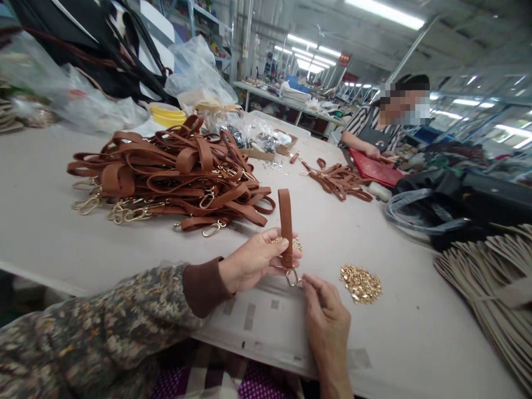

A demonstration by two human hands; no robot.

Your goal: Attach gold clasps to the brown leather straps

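While a camouflage sleeve (116, 316) fills the lower left of the frame and purple cloth (266, 382) shows at the bottom edge, the left hand (255, 260) grips a strap (285, 221) just below centre. Its thumb crosses the strap and hides part of the lower end. The right hand (328, 318) has thumb and forefinger brought together beside the ring (292, 285); whether they grip a small part there, I cannot tell. The strap is brown and smooth, folded into a narrow upright loop, with the metal ring at its lower end.

Gold bits show past the left fingers, partly covered, and a heap (361, 284) of them lies on the tabletop (399, 343), right of the right hand. Beige strips (494, 282) crowd the right edge. A big tangled pile (166, 174) of brown straps takes up the left centre, gold clasps poking out along its lower side. Black bags (440, 199) stand at centre right, near a smaller bunch (338, 180) of straps. Behind the pile sit a yellow roll (168, 116) and clear plastic (201, 69). At upper right a co-worker (369, 130) holds a red piece (376, 166); another table (328, 114) stands beyond, at upper centre.
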